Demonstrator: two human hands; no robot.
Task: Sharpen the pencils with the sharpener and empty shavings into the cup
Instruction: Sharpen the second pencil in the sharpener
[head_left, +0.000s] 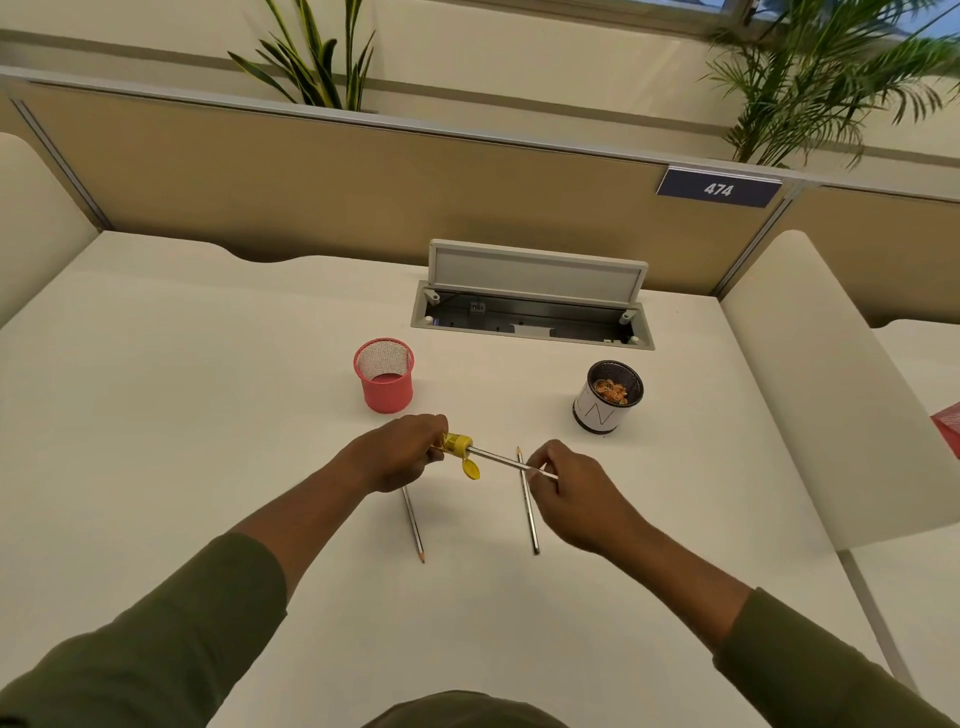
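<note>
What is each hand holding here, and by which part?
The left hand grips the yellow sharpener by its body. The right hand pinches the pencil near its back end; its tip is in the sharpener.

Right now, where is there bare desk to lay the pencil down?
Bare: desk left of the pink mesh cup, and the strip between it and the shavings cup. Crowded: under the hands, where two pencils lie.

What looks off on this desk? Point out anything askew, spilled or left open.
Nothing is spilled. The yellow sharpener has its small cap dangling open beneath it while a pencil sits in it. The desk's cable hatch lid stands open. Two pencils lie loose; shavings stay inside the black cup.
</note>
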